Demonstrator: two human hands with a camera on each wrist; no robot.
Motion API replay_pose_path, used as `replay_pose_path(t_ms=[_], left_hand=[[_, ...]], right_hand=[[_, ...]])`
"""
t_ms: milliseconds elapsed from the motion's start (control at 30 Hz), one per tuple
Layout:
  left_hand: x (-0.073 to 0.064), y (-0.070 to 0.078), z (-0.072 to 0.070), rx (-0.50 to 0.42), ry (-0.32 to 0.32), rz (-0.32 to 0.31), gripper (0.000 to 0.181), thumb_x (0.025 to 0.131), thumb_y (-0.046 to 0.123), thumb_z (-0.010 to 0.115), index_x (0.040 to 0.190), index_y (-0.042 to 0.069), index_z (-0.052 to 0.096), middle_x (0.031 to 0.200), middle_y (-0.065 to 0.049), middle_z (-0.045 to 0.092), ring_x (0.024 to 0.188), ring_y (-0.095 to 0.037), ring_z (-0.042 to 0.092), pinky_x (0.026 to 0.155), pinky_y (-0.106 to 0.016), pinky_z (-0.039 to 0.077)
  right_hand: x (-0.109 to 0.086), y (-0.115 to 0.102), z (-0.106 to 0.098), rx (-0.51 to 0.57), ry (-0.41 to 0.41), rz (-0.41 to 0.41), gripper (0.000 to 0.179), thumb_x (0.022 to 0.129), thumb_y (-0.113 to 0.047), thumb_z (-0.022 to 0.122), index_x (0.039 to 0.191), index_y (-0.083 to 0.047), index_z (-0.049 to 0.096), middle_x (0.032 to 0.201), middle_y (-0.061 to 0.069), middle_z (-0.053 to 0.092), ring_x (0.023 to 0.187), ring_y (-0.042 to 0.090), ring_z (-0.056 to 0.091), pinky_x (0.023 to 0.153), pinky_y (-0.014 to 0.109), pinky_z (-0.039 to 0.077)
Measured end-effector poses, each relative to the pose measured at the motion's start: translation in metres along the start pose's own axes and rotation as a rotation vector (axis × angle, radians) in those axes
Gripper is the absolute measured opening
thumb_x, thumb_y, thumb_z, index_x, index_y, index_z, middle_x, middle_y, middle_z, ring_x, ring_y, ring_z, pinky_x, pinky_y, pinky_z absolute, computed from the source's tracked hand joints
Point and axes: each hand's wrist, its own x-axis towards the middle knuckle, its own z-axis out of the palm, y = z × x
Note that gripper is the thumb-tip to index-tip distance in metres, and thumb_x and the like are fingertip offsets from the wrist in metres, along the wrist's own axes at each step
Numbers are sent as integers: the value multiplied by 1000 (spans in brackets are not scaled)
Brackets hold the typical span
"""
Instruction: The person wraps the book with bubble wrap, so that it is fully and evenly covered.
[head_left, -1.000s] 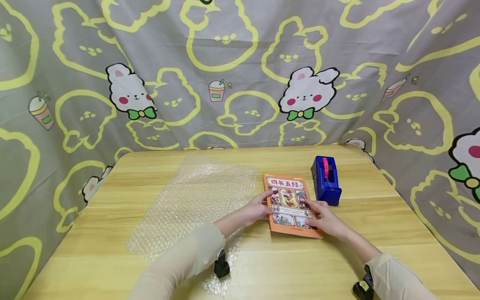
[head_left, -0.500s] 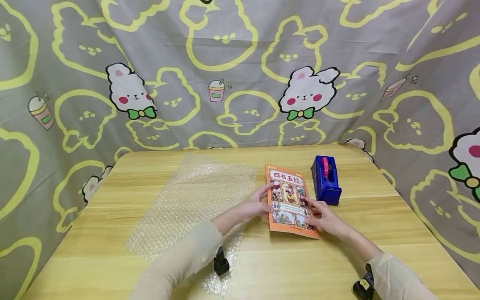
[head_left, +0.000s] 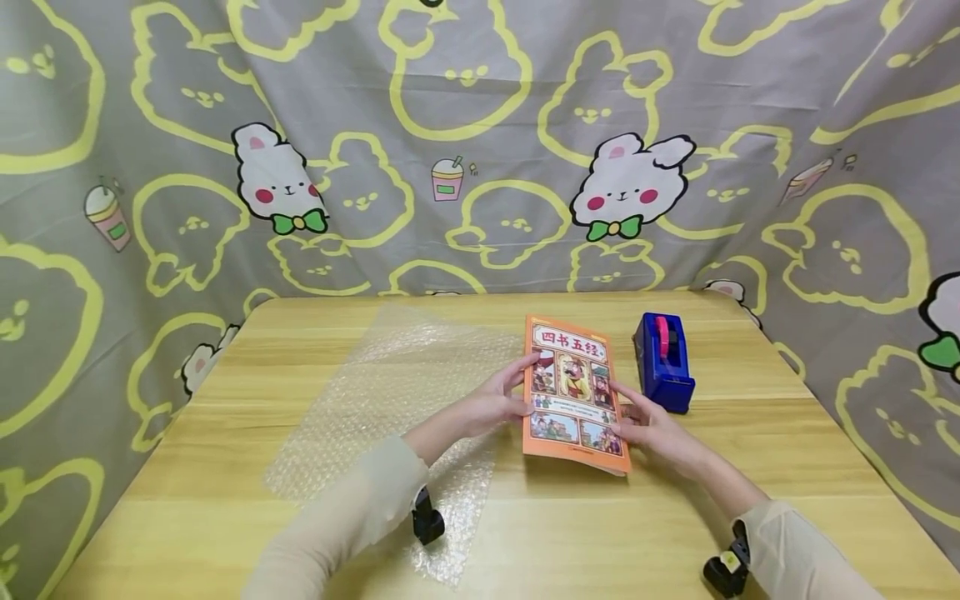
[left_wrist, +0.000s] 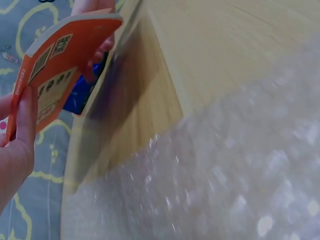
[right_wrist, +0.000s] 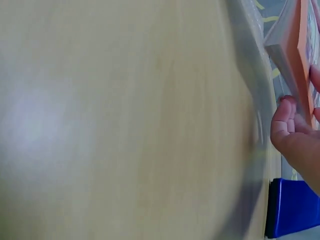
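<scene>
An orange paperback book (head_left: 573,392) with cartoon panels on its cover is held up over the table, its top tilted away. My left hand (head_left: 491,402) grips its left edge, the spine side, with the thumb on the front. On the opposite edge, my right hand (head_left: 656,429) pinches the book between thumb and fingers. The orange back cover (left_wrist: 75,57) with printed codes shows in the left wrist view. In the right wrist view the page edges (right_wrist: 287,55) are slightly spread near my right fingers. A sheet of clear bubble wrap (head_left: 390,392) lies flat, partly beneath my left forearm.
A blue tape dispenser (head_left: 665,367) with a pink core stands just right of the book, near my right hand. The wooden table (head_left: 720,517) ends at a patterned grey curtain (head_left: 480,108) behind and on both sides.
Both hands have raised the book off the table and drawn it slightly left, tilting it up. The head view has shifted a little. The bubble wrap and tape dispenser stay in place.
</scene>
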Motion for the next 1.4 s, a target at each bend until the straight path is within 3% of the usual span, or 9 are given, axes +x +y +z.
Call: replay_pose_path(t_ms=[100,200,367,600,733,833,1100,1400], left_hand=[[-5,0,-6,2,-3,-7,84,79,-16,50,147,23,17,153,-14,-1,88,-15,58,72,-29,52],[-10,-2,-12,7,-3,-18,84,80,-15,50,147,22,16,153,-14,0,87,-15,58,74,-31,52],[-20,-2,-21,-8,-15,-39,82,82,-14,49,147,22,14,153,-14,4,91,-17,58,79,-35,52],[-34,-2,-36,17,-36,-67,84,83,-11,51,148,24,10,152,-14,-7,106,-29,55,85,-37,49],[-43,-2,-44,16,-55,-82,86,83,-10,52,148,24,7,151,-16,-11,121,-43,40,91,-42,46],[-49,-2,-50,29,-56,-90,88,82,-10,53,148,25,7,152,-14,-10,125,-46,33,91,-42,45],[-67,-3,-68,45,-42,-80,89,81,-11,53,148,23,6,153,-14,0,108,-32,54,87,-37,49],[-86,-5,-84,81,-27,-81,90,81,-12,54,148,18,3,151,-17,3,99,-23,60,86,-37,50]], right_hand=[[4,-2,3,18,11,-6,75,88,-9,57,146,-2,9,112,16,50,93,12,57,80,27,50],[7,-4,8,13,27,-10,73,87,-10,58,145,0,13,106,10,48,91,11,56,79,26,51],[13,-7,16,4,15,-9,72,88,-10,58,144,-1,15,105,13,44,88,11,57,77,27,52],[23,-10,25,52,-60,-13,71,90,-10,55,146,-3,11,117,21,41,92,15,59,76,31,53],[29,-11,30,55,-91,-37,72,89,-8,54,146,-3,9,120,23,39,93,16,59,76,32,53],[34,-13,35,66,-113,-50,75,88,-6,56,146,-2,8,120,23,37,93,16,59,75,32,53],[50,-16,53,76,-159,-70,77,87,-5,58,146,-3,8,125,27,35,91,17,62,78,30,52],[65,-23,69,-50,-192,-87,78,85,-8,61,145,-2,12,118,26,38,76,16,63,70,26,51]])
